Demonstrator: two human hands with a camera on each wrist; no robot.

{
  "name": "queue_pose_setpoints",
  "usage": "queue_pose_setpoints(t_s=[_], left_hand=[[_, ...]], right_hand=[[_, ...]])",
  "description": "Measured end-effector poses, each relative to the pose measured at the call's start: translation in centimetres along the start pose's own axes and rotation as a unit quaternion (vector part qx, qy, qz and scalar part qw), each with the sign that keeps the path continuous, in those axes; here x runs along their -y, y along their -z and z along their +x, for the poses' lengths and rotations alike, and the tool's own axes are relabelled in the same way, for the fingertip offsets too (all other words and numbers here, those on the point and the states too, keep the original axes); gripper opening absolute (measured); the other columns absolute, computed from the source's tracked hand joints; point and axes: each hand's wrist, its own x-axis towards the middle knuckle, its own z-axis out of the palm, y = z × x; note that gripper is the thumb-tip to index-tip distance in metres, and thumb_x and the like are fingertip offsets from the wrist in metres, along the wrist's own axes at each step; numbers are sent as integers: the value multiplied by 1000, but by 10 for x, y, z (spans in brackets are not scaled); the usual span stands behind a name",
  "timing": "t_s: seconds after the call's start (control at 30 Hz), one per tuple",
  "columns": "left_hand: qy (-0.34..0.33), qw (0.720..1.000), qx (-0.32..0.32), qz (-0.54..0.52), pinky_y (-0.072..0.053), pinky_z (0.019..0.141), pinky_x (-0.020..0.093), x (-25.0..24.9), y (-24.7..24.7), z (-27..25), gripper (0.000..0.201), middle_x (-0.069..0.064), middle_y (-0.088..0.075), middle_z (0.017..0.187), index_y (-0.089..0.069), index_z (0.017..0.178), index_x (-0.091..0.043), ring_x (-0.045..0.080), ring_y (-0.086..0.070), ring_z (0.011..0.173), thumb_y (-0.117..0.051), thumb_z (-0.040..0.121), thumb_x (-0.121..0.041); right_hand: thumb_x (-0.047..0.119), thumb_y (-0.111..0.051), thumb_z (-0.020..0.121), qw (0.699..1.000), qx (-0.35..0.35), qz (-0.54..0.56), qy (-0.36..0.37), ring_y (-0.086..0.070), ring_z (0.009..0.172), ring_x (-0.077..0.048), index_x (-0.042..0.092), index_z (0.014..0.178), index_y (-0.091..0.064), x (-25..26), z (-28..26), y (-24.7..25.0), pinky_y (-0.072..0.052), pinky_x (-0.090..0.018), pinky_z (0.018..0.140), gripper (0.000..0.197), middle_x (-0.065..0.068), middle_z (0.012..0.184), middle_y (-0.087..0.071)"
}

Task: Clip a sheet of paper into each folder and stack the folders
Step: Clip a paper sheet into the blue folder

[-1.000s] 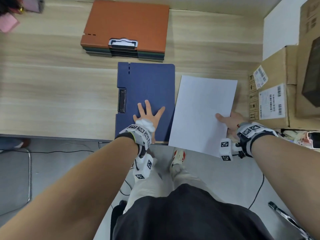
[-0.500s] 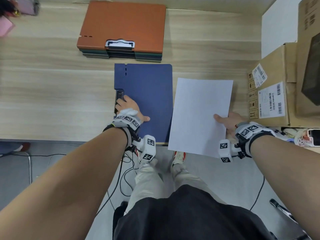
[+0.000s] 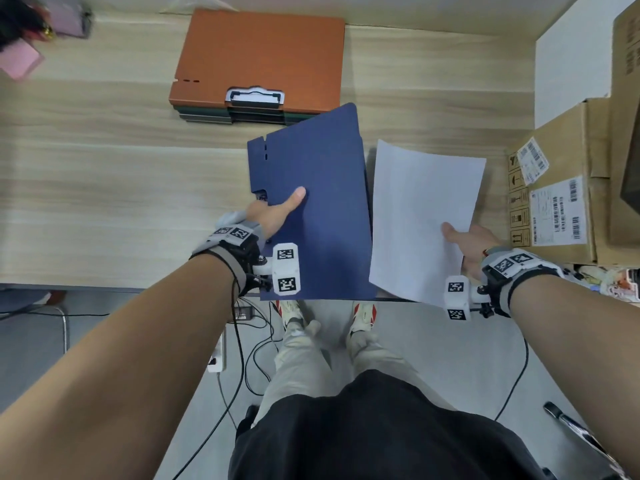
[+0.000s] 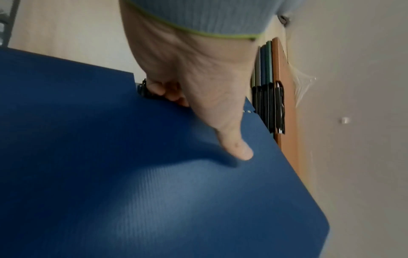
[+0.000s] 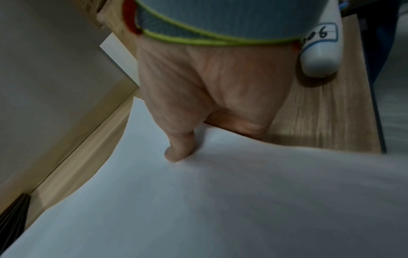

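Note:
A dark blue folder (image 3: pixel 322 209) lies at the table's near edge with its front cover raised along the left side. My left hand (image 3: pixel 277 211) pinches that cover, thumb on top and fingers hidden beneath by the clip (image 4: pixel 142 89). The blue cover (image 4: pixel 137 183) fills the left wrist view under my thumb. My right hand (image 3: pixel 464 242) holds a white sheet of paper (image 3: pixel 422 216) by its right edge, just right of the folder and slightly off the table. In the right wrist view my thumb lies on the sheet (image 5: pixel 209 200), fingers under it.
A stack of folders with an orange one (image 3: pixel 259 60) on top lies further back on the wooden table (image 3: pixel 104 188). Cardboard boxes (image 3: pixel 554 192) stand at the right. Pink and dark items (image 3: pixel 20 60) sit at the far left corner. Cables trail on the floor below.
My left hand went from lying flat on the blue folder to its left edge by the clip, then lifted the cover. The sheet in my right hand stayed about where it was.

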Motion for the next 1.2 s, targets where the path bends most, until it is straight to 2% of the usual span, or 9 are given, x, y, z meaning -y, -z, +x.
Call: queue_pose_setpoints(t_s=[0.07, 0.17, 0.3, 0.43, 0.53, 0.67, 0.87, 1.0, 1.2], left_hand=[[16, 999, 32, -34, -51, 94, 40, -21, 13, -36, 117, 8, -59, 134, -56, 136, -12, 37, -64, 110, -45, 59, -100], [9, 991, 84, -100, -33, 114, 43, -26, 21, -41, 102, 9, -36, 158, -34, 153, -12, 34, -38, 143, -31, 83, -86], [29, 979, 130, -151, -22, 122, 46, -26, 27, -43, 106, -2, -19, 165, -17, 159, -28, 24, -22, 151, -34, 76, -92], [16, 960, 172, -219, -34, 106, 35, -26, 35, -39, 110, -11, -28, 160, -25, 156, -35, 9, -35, 137, -41, 66, -96], [-7, 956, 188, -223, -25, 120, 41, -20, 38, -31, 129, -16, -29, 160, -30, 154, -39, 11, -27, 148, -54, 44, -101], [-49, 969, 153, -189, -20, 122, 38, -21, 41, -34, 122, -16, -36, 154, -31, 154, -27, 11, -29, 146, -65, 56, -90], [-51, 986, 135, -85, -34, 117, 44, -11, 38, -18, 154, -9, -41, 154, -24, 155, -23, 18, -39, 142, -75, 26, -90], [-60, 988, 118, -85, -37, 115, 42, -7, 36, -11, 140, -11, -51, 145, -31, 151, -21, 16, -46, 135, -78, 36, -85], [-70, 991, 110, -44, -41, 111, 41, -1, 31, -2, 135, -15, -56, 139, -41, 146, -26, 15, -53, 130, -74, 32, -91]], right_hand=[[77, -76, 53, 999, -13, 38, 3, -63, 108, -27, 18, 125, -58, 9, -5, -3, -48, -48, 98, 94, 3, 126, -64], [42, -64, 90, 999, 3, 12, 50, -61, 100, -23, 18, 115, -62, 52, -48, -24, -47, -32, 88, 34, 2, 116, -63], [35, -59, 95, 991, 17, -40, 128, -58, 98, -21, 10, 126, -61, 89, -58, -50, -41, -29, 82, 40, -1, 116, -63], [34, -56, 97, 981, 49, -103, 157, -58, 102, -24, 12, 129, -59, 110, -66, -74, -41, -31, 85, 39, -3, 114, -63], [30, -55, 95, 976, 59, -142, 153, -61, 96, -27, 16, 115, -66, 113, -66, -91, -47, -34, 86, 27, -3, 105, -66], [21, -54, 90, 968, 29, -188, 165, -64, 93, -29, 19, 92, -65, 110, -65, -110, -50, -34, 79, 11, -5, 92, -68], [6, -65, 83, 984, 18, -40, 173, -56, 116, -15, 24, 132, -24, 122, -69, -123, -49, -35, 93, 67, 2, 136, -51], [36, -60, 90, 979, -35, -60, 192, -60, 96, -20, 25, 108, -55, 139, -79, -120, -46, -32, 85, 21, -5, 112, -61], [72, -36, 89, 976, 150, 85, 137, -64, 78, -28, 2, 108, -69, 161, -103, -125, -56, -35, 73, 79, -15, 96, -71]])
